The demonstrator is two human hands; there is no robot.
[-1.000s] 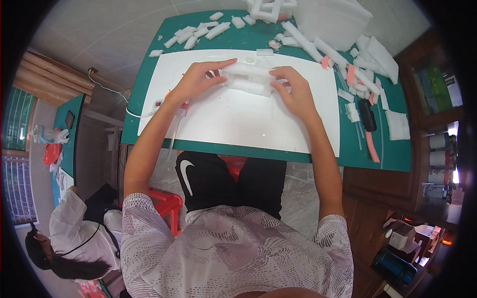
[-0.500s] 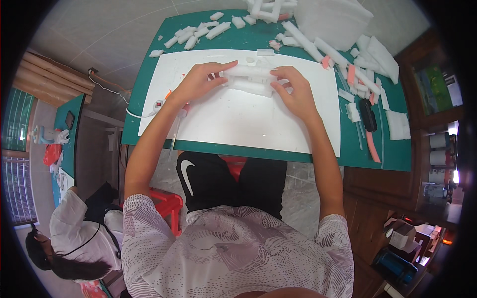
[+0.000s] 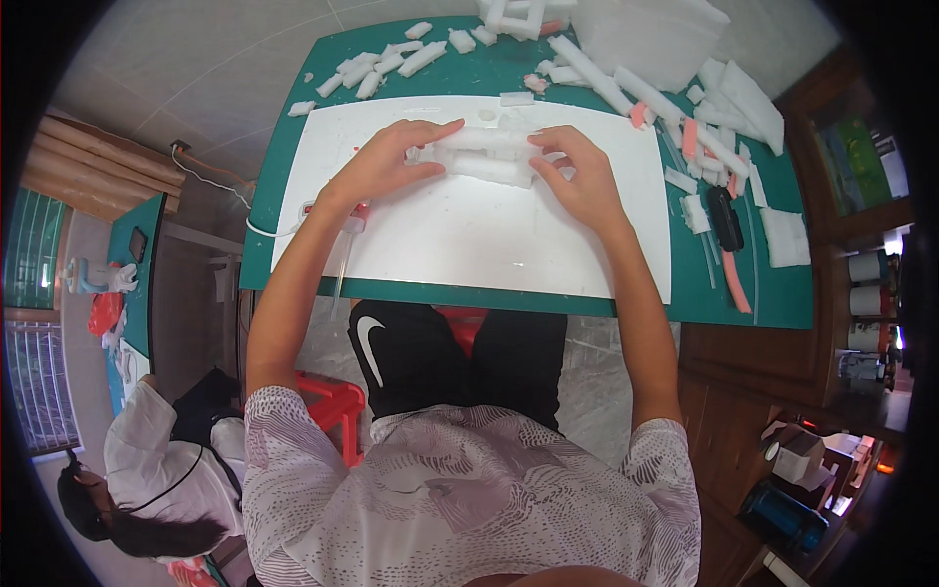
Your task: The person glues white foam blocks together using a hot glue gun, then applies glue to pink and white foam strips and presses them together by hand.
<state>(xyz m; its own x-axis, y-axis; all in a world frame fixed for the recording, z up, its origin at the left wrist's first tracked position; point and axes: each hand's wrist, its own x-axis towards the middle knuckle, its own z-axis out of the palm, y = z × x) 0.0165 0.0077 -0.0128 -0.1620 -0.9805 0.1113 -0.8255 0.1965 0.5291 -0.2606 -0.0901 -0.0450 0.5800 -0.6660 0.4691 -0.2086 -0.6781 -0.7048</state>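
Observation:
A small white foam frame made of joined bars lies on the white board, with two long bars running side by side. My left hand closes on its left end, thumb and fingers on the near and far bars. At the opposite end my right hand grips in the same way, its fingertips on the far bar and its thumb by the near one. Under my left forearm sits what looks like a glue gun, partly hidden, with a clear stick coming out of it and a white cord beside it.
Loose foam pieces lie at the far left of the green table. A large foam block, long foam bars and pink strips stand at the far right. Nearer is a black tool. Another person sits at left.
The view has shifted slightly. Both hands keep hold of the foam frame's ends, with hardly any movement of the fingers.

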